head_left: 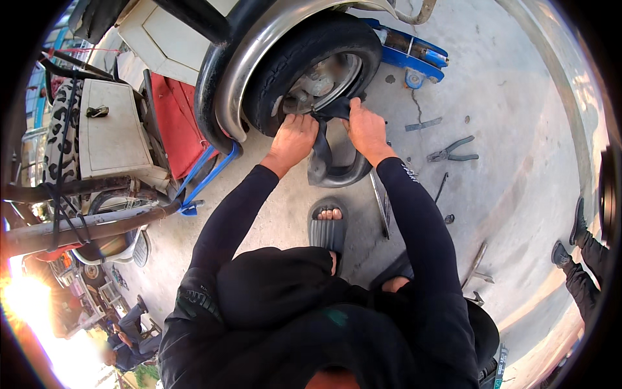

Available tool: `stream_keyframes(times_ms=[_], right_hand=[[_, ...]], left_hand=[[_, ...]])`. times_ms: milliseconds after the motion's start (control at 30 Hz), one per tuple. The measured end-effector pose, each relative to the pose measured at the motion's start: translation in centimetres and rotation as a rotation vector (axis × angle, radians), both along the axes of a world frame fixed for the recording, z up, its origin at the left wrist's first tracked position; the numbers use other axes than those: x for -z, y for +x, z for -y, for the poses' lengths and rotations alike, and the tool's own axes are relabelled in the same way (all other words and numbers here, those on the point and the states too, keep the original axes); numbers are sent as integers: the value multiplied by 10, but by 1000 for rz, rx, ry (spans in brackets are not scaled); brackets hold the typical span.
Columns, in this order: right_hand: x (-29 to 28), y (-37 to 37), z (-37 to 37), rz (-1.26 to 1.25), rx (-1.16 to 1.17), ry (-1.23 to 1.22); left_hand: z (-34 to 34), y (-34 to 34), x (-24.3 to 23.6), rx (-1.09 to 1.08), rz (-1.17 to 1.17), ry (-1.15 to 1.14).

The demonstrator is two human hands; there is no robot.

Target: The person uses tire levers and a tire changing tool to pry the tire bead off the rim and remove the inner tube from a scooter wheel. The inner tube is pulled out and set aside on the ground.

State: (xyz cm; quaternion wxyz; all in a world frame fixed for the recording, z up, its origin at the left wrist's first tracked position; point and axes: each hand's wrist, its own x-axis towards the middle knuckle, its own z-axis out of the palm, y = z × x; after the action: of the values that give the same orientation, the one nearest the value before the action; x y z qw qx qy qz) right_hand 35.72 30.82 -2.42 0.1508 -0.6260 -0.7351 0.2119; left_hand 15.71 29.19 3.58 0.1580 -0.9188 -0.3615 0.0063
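Observation:
A black inner tube [350, 174] hangs in a loop from the lower edge of the wheel down to the concrete. It looks flat near my hands and rounder at the bottom. My left hand [295, 137] is closed on it beside the black tyre [265, 87], fingers curled at the tyre's lower rim. With its thumb and fingers, my right hand [367, 131] grips a flattened stretch of the tube at the rim's lower right. The metal wheel rim [324, 84] shows inside the tyre, under a shiny curved fender [228, 97].
A blue floor jack [411, 55] stands right of the wheel. Pliers [453, 150], a flat metal strip [423, 124] and thin rods [381, 204] lie on the concrete. A dark bent tube frame [206, 84] with blue straps [202, 174] is at left. Another person's legs [580, 275] show far right.

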Motion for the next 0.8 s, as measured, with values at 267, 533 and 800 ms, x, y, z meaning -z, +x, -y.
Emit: stream_keyframes(times_ms=[267,533,800], right_hand=[[-123,94,66,49,-110,-241],[-181,195,102,-612,101,-375],[-209,249,111,-720,55,-424]], left_hand=[[9,-15,-32,87,345,-155],[13,39,-82,-59,909,-347],[36,70,-108,-50,1311,-1041]])
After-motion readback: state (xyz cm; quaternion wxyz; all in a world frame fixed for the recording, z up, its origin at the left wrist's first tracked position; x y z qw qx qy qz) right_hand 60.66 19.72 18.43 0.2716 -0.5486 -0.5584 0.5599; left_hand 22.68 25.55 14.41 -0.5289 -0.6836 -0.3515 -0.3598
